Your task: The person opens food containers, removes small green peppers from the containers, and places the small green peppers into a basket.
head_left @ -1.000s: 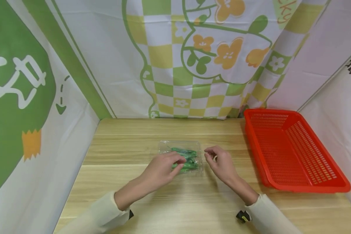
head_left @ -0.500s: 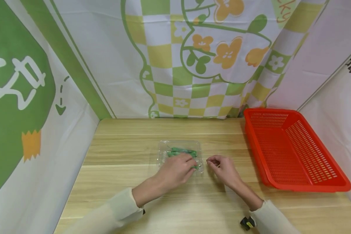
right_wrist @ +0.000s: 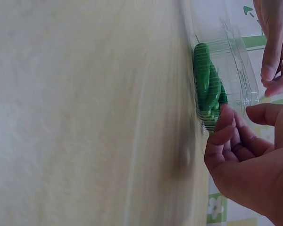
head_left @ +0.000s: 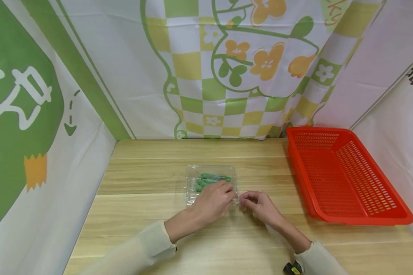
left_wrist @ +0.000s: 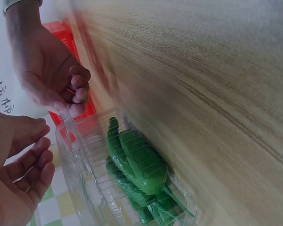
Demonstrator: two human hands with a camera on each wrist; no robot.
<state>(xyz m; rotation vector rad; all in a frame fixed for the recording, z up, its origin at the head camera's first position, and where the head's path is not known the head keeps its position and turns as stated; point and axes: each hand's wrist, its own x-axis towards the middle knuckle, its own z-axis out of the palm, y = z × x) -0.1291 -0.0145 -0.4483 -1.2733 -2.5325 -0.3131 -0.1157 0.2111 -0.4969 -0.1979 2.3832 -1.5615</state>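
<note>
Several green peppers [left_wrist: 141,162] lie inside a clear plastic clamshell box [head_left: 189,196] on the table. My left hand [head_left: 215,200] hovers over the box's near right part and hides some of the peppers. In the left wrist view its thumb and loosely bent fingers have nothing between them. Beside the box's near right corner is my right hand [head_left: 259,206], thumb and bent fingers a little apart in the right wrist view. Its fingertips [right_wrist: 226,117] are at the box's corner; whether they touch the plastic I cannot tell.
A red perforated plastic basket [head_left: 330,183] stands on the right side of the wooden table [head_left: 141,172]. Printed cloth [head_left: 189,84] hangs behind the table and along both sides.
My left hand has moved right across the box, uncovering peppers on its left. My right hand went slightly down, then left to the box's near right corner.
</note>
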